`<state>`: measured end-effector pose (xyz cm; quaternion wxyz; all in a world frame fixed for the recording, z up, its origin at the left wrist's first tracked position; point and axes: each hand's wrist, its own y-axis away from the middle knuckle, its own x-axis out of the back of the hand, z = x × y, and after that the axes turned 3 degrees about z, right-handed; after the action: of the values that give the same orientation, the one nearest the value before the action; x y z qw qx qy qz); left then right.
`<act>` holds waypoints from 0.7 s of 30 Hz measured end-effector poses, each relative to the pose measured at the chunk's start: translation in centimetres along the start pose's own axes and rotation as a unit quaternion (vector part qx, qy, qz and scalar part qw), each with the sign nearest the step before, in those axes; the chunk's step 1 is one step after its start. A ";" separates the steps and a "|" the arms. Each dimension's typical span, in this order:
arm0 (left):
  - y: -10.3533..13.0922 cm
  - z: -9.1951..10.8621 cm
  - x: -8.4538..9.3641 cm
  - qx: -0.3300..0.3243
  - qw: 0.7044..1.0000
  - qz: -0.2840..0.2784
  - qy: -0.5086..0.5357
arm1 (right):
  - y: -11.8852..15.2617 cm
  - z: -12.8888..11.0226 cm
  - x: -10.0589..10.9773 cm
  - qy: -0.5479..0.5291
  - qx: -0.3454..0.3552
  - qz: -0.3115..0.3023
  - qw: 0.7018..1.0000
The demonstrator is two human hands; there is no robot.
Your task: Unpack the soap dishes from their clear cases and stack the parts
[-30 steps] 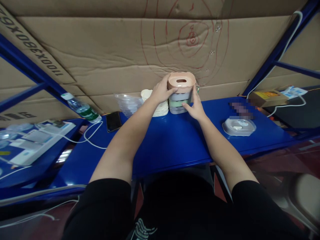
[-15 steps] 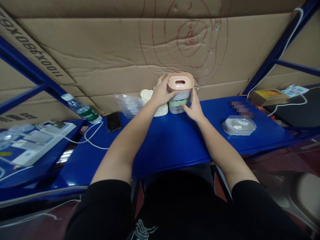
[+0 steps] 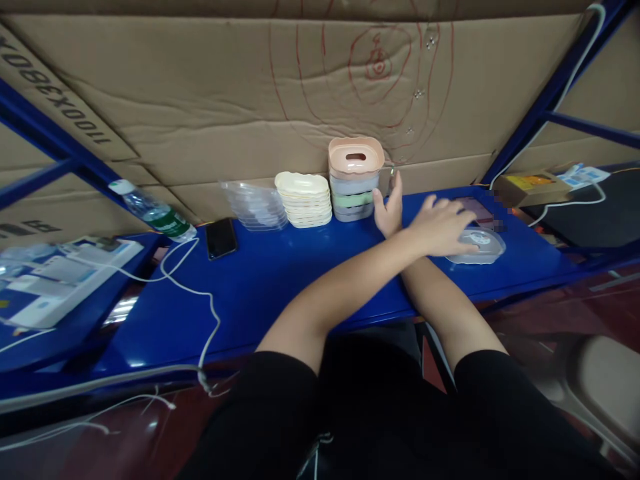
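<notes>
The left hand has its fingers spread and grasps nothing, its thumb over the edge of the clear lid; contact cannot be told. Its arm crosses above the right forearm. The right hand is unclenched and bare, just beside the stacked boxes. Left of these stand cream lids, then clear covers and a phone, all on the blue table.

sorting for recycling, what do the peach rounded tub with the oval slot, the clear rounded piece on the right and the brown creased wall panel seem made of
The peach tub looks like smooth, glossy plastic, judging by its highlights. The clear piece is probably glossy translucent plastic: blue table shows through. The wall panel appears matte cardboard, with wrinkles and folds.
</notes>
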<state>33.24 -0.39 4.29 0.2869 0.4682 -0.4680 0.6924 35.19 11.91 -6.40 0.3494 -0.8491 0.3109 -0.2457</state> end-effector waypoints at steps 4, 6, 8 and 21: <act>-3.1 3.6 -4.1 0.021 0.984 -0.176 0.017 | 0.2 1.0 0.4 -0.039 -0.001 -0.006 0.999; -3.9 3.7 -5.4 0.026 0.985 -0.168 0.010 | 0.2 1.5 0.4 -0.039 -0.003 -0.014 0.999; -4.3 3.2 -6.2 0.030 0.991 -0.130 0.010 | 0.1 1.9 0.4 -0.035 -0.008 -0.017 0.999; -2.7 0.6 -6.9 0.040 0.988 -0.118 0.092 | 0.7 1.8 0.5 0.030 0.037 -0.024 0.999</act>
<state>38.43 0.44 -0.98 0.3893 0.4658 -0.3532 0.7119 36.40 12.02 -7.93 0.3652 -0.8349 0.2919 -0.2906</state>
